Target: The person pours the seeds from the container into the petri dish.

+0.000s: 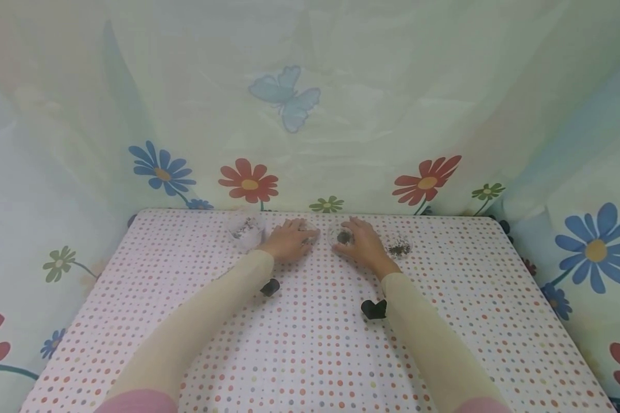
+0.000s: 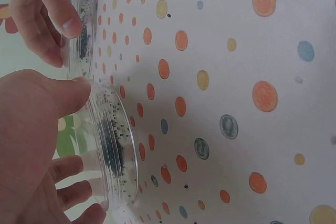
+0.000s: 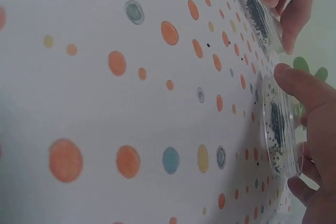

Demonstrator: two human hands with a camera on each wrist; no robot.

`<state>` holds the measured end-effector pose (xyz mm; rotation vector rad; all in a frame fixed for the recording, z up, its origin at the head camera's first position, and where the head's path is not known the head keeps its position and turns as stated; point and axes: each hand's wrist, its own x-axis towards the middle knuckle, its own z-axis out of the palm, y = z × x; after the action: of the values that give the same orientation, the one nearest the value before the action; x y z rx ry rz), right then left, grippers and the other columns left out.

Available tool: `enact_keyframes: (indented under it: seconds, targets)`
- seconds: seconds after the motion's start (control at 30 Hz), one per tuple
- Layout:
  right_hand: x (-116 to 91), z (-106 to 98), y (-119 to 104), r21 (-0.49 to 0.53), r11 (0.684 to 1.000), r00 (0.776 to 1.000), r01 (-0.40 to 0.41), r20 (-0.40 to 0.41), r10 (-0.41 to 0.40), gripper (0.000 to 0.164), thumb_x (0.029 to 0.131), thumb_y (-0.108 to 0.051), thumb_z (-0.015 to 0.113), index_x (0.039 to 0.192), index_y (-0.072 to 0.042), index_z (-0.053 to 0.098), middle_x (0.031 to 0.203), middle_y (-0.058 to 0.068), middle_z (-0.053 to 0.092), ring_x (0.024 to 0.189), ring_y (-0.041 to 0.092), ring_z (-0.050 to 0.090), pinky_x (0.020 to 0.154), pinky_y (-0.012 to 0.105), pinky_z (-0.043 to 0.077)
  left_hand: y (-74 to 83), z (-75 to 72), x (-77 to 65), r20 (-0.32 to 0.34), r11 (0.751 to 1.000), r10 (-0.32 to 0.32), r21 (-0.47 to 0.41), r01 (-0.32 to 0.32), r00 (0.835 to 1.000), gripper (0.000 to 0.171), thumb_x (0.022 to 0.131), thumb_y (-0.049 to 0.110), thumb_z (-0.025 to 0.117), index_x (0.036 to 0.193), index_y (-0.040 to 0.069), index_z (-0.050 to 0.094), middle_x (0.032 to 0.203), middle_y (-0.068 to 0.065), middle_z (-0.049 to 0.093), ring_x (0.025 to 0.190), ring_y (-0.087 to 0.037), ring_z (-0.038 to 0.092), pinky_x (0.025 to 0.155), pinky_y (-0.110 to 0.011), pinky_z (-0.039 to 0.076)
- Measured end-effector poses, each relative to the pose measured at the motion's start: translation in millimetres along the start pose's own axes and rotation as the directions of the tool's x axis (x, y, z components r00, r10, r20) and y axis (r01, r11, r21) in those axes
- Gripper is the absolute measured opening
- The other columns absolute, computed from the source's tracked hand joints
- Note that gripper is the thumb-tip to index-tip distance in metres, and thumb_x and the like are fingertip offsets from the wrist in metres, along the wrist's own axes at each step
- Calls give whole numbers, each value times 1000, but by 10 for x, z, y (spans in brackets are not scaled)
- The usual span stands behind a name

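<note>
My left hand [image 1: 289,241] holds a clear round petri dish [image 2: 114,148] with dark granules inside. The thumb is at one side of its rim and the fingers curl round the other side. Beside it, my right hand [image 1: 360,244] grips a second clear petri dish [image 3: 278,121] in the same way, thumb and fingers at opposite sides. This dish [image 1: 344,236] holds a dark clump and scattered specks. Both dishes are close over the dotted tabletop, and the left one is mostly covered by the hand in the head view.
A clear round container [image 1: 247,230] with scattered dark bits stands left of my left hand. To the right of my right hand lies another clear dish [image 1: 399,248] of dark granules. A flowered sheet [image 1: 361,132] hangs behind the table's [image 1: 310,344] far edge.
</note>
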<state>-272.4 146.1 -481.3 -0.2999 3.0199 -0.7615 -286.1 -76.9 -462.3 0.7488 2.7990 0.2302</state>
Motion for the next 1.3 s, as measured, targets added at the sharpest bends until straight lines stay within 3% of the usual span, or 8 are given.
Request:
enact_keyframes:
  seconds: [0.67, 0.93, 1.3]
  targets:
    - [-86, -5, 28, 14, 1000, 1000, -28, 0, 28, 74, 77, -50, 66, 137, -15, 40, 151, 13, 23, 138, 35, 21, 109, 55, 24, 44, -22, -36, -2, 1000, 9, 0, -9, 1000, 45, 95, 38, 41, 140, 35, 34, 151, -7, 23, 139, -27, 20, 110, -53, 23]
    - [-133, -103, -23, -27, 999, 999, 28, -45, -29, 75, 77, -48, 66, 137, -13, 39, 150, 16, 24, 137, 35, 22, 110, 55, 22, 31, -47, -49, 5, 1000, 5, -6, -5, 1000, 45, 95, 38, 40, 140, 37, 33, 151, -6, 21, 139, -26, 19, 111, -52, 22]
    - [-291, -214, -23, 15, 1000, 998, -15, -60, 16, 75, 77, -49, 66, 138, -15, 38, 150, 12, 24, 138, 34, 21, 109, 56, 24, 38, -26, -44, 1, 1000, 5, -7, -5, 1000, 44, 95, 38, 41, 139, 36, 35, 151, -6, 21, 139, -27, 19, 111, -53, 21]
